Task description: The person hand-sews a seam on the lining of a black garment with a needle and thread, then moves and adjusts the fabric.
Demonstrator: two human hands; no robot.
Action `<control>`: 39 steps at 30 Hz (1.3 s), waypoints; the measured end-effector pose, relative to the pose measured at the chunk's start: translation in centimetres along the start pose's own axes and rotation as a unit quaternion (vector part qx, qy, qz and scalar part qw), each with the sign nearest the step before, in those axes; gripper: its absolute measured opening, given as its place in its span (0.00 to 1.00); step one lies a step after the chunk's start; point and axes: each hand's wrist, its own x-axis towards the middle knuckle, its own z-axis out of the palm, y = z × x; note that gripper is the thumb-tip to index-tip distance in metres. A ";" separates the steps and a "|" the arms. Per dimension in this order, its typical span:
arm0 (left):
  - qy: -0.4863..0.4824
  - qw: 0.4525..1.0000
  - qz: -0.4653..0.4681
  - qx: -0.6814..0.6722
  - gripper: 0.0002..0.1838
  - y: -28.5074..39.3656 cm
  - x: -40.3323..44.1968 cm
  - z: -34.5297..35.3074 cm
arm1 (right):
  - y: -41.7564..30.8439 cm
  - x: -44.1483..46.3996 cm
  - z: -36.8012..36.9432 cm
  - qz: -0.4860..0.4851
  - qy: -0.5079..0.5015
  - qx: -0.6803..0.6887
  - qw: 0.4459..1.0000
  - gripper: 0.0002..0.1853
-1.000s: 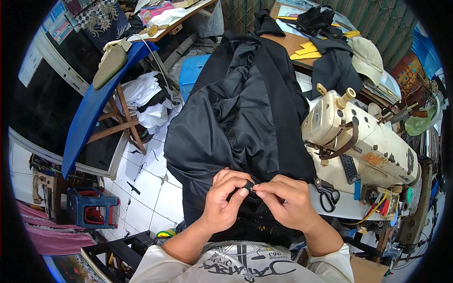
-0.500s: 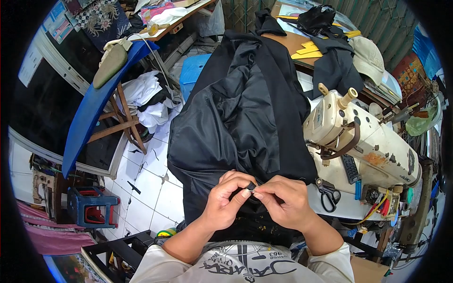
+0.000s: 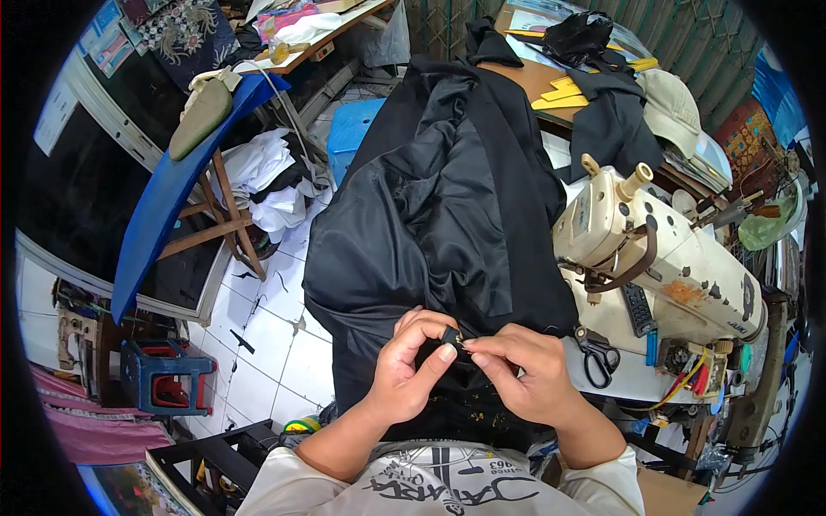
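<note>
A black garment with a shiny lining point(image 3: 404, 232) is spread over my lap and away from me. My left hand point(image 3: 416, 353) pinches a small fold of its black cloth point(image 3: 453, 337) between thumb and forefinger. Close against that fold, my right hand point(image 3: 518, 365) has thumb and forefinger pressed together. Whatever lies between those right fingertips is too small to make out. A bit of yellow shows at the cloth's edge, and yellow scraps point(image 3: 486, 417) lie on the black fabric near my shirt.
To the right stands a cream sewing machine point(image 3: 662, 258), with black scissors point(image 3: 597, 354) and a remote control point(image 3: 638, 308) beside it. A blue ironing board point(image 3: 181, 206) and white cloth point(image 3: 262, 176) are at the left. A blue stool point(image 3: 353, 129) stands behind the garment.
My left hand has tilted the pinched fold up, so more black cloth and some yellow show. The right fingertips have moved slightly right, away from the left thumb.
</note>
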 end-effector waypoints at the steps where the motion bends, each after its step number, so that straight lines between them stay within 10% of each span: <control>1: 0.022 1.000 -0.008 -0.003 0.05 -0.1 -0.1 0.2 | 0.0 0.0 0.0 0.002 -0.004 0.003 1.000 0.10; 14: 0.139 0.982 -0.015 -0.131 0.05 0.6 0.2 2.0 | -0.3 -0.5 0.9 -0.079 -0.073 -0.097 0.989 0.13; 39: 0.042 0.977 0.131 0.166 0.04 0.1 0.3 0.6 | -0.7 0.1 -0.4 0.014 -0.011 -0.015 1.000 0.11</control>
